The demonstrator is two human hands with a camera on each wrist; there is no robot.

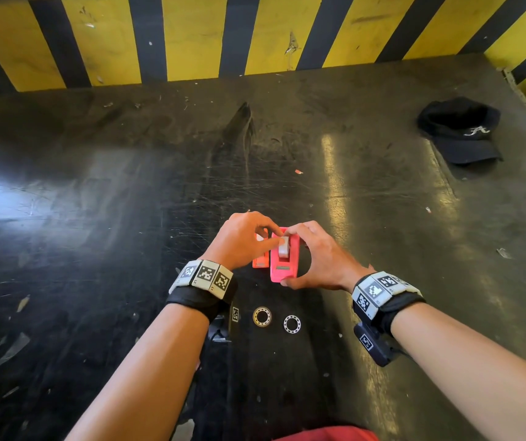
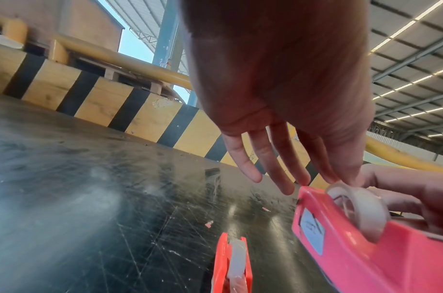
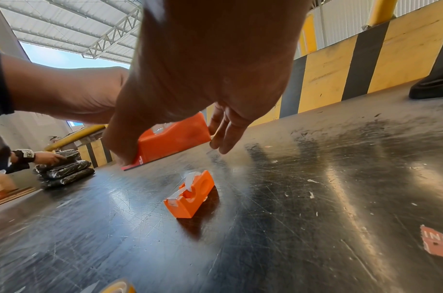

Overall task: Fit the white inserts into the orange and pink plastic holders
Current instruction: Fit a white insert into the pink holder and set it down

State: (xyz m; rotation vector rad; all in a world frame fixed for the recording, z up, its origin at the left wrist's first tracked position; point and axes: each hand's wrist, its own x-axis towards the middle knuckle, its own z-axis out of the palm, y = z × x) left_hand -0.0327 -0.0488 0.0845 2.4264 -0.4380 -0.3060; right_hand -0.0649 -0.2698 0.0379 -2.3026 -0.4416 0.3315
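Observation:
A pink holder (image 1: 282, 272) stands on the dark table in the head view. My right hand (image 1: 296, 256) grips it end to end, thumb at the near end and fingers at the far end. A white insert (image 1: 284, 246), a roll, sits in the holder's top slot and rises above it (image 2: 363, 208). My left hand (image 1: 275, 240) pinches the roll's top with thumb and forefinger; its other fingers are stretched out. Just left of it lies the small orange holder (image 3: 190, 196), a white insert (image 2: 236, 257) seated in it and no hand on it.
Two metal bearing rings (image 1: 262, 316) (image 1: 292, 323) lie near my wrists. A black cap (image 1: 460, 132) sits at the far right. A yellow-and-black striped wall (image 1: 191, 36) bounds the table's far side. Another person's hand rests on black wrapped bundles (image 3: 65, 170) off to the left.

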